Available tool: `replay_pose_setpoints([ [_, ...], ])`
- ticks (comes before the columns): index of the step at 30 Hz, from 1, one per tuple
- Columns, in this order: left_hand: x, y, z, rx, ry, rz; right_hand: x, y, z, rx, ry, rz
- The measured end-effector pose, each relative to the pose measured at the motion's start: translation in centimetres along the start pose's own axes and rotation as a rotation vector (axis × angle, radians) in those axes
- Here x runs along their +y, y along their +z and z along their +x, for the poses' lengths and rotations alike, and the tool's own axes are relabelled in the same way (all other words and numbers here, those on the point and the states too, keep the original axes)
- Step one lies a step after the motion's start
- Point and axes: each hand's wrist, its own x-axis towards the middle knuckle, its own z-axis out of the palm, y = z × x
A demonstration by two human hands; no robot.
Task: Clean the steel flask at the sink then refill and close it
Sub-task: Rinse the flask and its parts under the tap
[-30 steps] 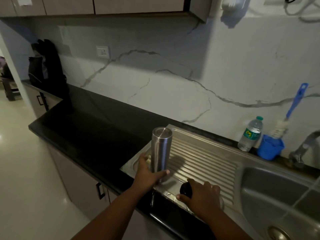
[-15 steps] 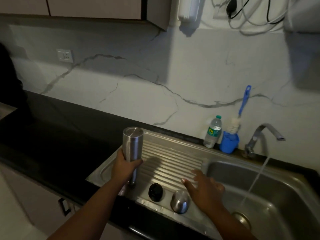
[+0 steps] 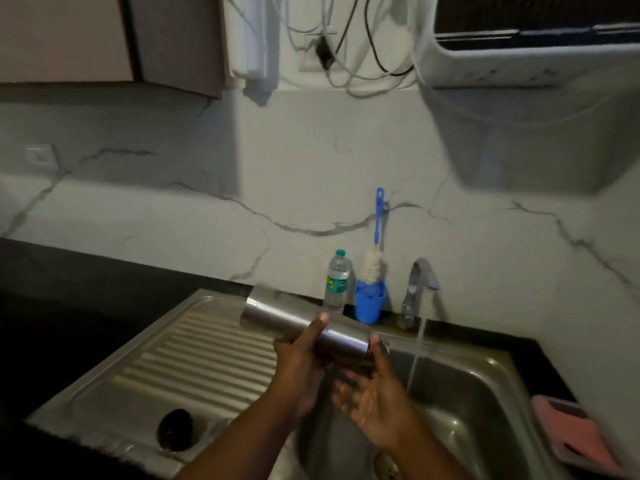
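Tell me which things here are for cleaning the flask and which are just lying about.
For the job: flask, tap, running water, sink, bottle brush, black stopper.
Lying about: water bottle, blue cup, pink sponge, cables.

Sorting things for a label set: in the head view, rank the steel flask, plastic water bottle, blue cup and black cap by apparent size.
1. steel flask, though nearest the camera
2. plastic water bottle
3. blue cup and black cap: alike, unranked
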Motion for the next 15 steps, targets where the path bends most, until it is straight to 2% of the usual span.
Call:
replay_pose_setpoints([
  [2, -3.4, 1.7, -0.5, 0.029, -0.174, -0.061, -1.3, -2.3, 0.4, 0.068, -0.084, 0.151],
  [4, -6.3, 2.5, -1.1, 0.042, -0.302, 0.003, -2.4, -4.9, 0.9, 0.161, -0.128, 0.155],
  [8, -9.1, 3.4, -2.2, -0.028, -0.548, 0.539, -4.8, -9.2, 2.2, 0.288, -0.147, 0.243],
  [10, -9.4, 3.9, -1.8, -0.075, -0.568, 0.816, -6.3, -11.3, 2.9, 0.366, -0.178, 0.213],
  [11, -9.5, 4.1, -1.3, -0.114, -0.473, 0.999, -6.9, -12.4, 3.3, 0.404, -0.198, 0.169],
  [13, -9.5, 4.7, 0.1, -0.150, -0.070, 1.407, -7.5, -14.3, 3.9, 0.452, -0.204, 0.079],
  [14, -9.4, 5.3, 0.6, -0.159, 0.136, 1.541, -7.7, -14.9, 4.0, 0.461, -0.177, 0.039],
  [15, -9.5, 5.7, 1.3, -0.173, 0.281, 1.566, -7.8, -15.4, 4.2, 0.453, -0.142, -0.005],
])
